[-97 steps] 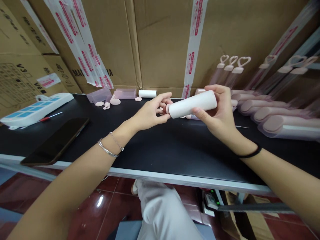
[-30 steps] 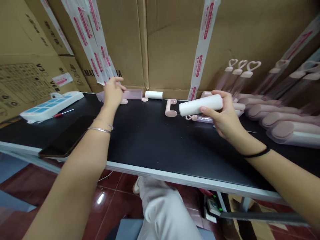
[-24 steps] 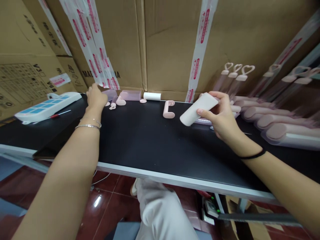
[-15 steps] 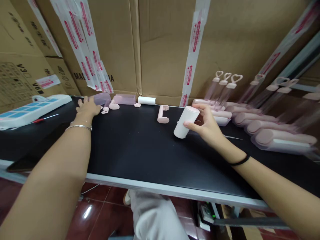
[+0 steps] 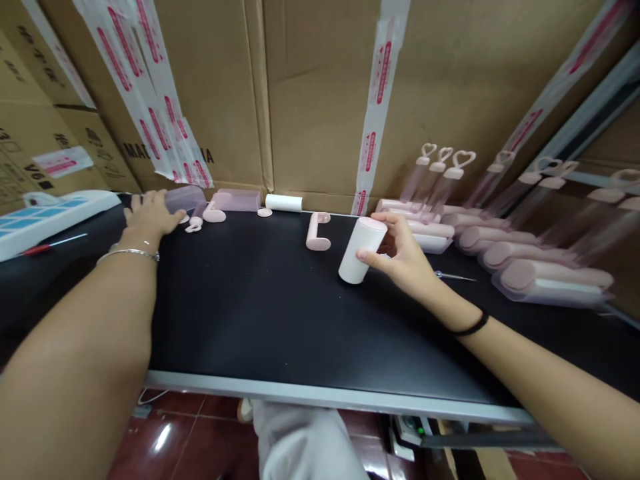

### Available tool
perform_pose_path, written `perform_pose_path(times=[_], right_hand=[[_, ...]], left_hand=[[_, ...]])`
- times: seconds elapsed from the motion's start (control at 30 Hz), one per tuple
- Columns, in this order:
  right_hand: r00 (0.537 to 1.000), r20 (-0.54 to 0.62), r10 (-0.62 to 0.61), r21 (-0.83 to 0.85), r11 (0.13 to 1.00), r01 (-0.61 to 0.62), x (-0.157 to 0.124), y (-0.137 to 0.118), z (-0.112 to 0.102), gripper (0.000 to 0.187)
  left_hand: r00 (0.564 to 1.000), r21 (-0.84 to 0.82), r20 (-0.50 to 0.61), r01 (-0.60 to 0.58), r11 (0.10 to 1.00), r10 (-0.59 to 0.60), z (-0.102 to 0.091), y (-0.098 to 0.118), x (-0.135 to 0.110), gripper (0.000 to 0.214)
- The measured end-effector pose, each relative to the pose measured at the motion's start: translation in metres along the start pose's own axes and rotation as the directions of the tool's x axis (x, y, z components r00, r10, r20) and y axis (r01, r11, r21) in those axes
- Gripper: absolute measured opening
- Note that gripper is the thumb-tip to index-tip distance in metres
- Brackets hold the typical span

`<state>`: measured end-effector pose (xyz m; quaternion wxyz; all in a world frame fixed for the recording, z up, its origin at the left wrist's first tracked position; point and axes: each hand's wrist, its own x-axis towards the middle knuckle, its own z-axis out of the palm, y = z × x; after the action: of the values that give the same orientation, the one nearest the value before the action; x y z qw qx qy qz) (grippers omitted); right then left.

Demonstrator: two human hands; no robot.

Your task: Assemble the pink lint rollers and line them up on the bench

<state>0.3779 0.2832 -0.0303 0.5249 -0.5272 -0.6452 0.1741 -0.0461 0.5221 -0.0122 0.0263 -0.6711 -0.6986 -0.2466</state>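
My right hand (image 5: pixel 400 250) grips a white cylinder (image 5: pixel 361 253) with a pink round end, thumb in front and fingers behind. It is held tilted over the black table. At the back left, my left hand (image 5: pixel 149 217) reaches out with thumb and fingers apart, beside a translucent purple case (image 5: pixel 186 199); whether it touches the case I cannot tell. Near that hand lies a small purple piece with a loop (image 5: pixel 196 219). A pink C-shaped bracket (image 5: pixel 314 233) rests between the hands. Behind it lies another white cylinder (image 5: pixel 284 203).
Several pink-and-white rollers (image 5: pixel 545 277) in clear covers with heart-shaped loops line the right. A screwdriver (image 5: pixel 455 277) lies beside my right wrist. At left are a white-and-blue case (image 5: pixel 60 217) and a red-handled screwdriver (image 5: pixel 43 248). Cardboard boxes (image 5: pixel 315 100) wall the back.
The view has swung slightly right, so things appear farther left. My left hand's fingers are closer together. My right hand still holds the white cylinder.
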Motion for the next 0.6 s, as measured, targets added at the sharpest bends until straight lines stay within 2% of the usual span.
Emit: perform_pose_path(times=[0.1,0.2,0.47,0.6], right_hand=[[1.000,-0.001,-0.028,-0.009,1.000,0.028,0.003,0.003,0.000,0.060],[0.999,0.001,-0.041,-0.011,0.999,0.041,0.003,0.003,0.000,0.060],[0.998,0.011,-0.056,-0.073,0.996,0.057,0.000,-0.006,0.000,0.062],[0.997,0.058,-0.051,-0.070,0.996,0.055,0.001,-0.007,-0.003,0.064]], left_hand=[[0.999,-0.080,-0.031,0.027,0.996,-0.029,0.001,0.009,-0.001,0.078],[1.000,-0.150,-0.027,-0.017,0.989,0.013,-0.002,0.021,-0.012,0.076],[0.986,0.035,0.144,-0.091,0.995,0.085,-0.014,0.063,-0.040,0.058],[0.975,0.060,0.194,-0.122,0.991,0.109,-0.025,0.094,-0.075,0.060]])
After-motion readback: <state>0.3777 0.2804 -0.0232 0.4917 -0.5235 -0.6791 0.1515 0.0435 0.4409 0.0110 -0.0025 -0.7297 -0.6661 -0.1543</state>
